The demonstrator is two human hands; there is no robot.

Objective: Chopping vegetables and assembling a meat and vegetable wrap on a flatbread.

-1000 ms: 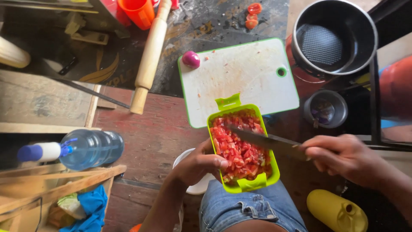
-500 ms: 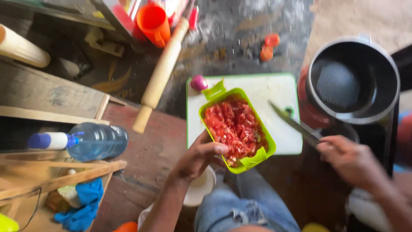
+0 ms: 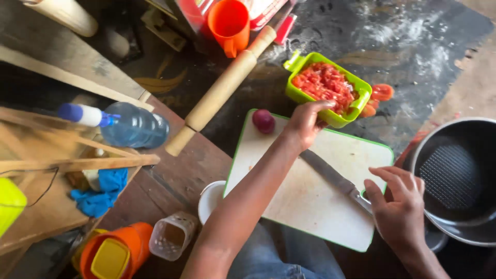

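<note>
My left hand [image 3: 305,121] reaches forward and grips the near rim of a green plastic container [image 3: 301,96] full of chopped red tomato [image 3: 325,82]. The container sits just past the far edge of a white cutting board [image 3: 310,206] with a green border. My right hand [image 3: 398,204] rests at the board's right edge, fingers curled loosely over the handle of a long knife [image 3: 330,173]. The blade lies flat on the board, pointing toward my left arm. A small red onion [image 3: 264,121] sits on the board's far left corner.
A wooden rolling pin [image 3: 222,90] lies diagonally left of the board, with an orange cup [image 3: 227,23] beyond it. Tomato pieces [image 3: 381,92] lie right of the container. A black pot [image 3: 454,175] stands at right; a water bottle [image 3: 129,124], blue cloth [image 3: 98,194] and white bowl [image 3: 211,199] at left.
My left hand has carried the green container from my lap, over the board, to the dark surface beyond it. My right hand has lowered the knife flat onto the board.
</note>
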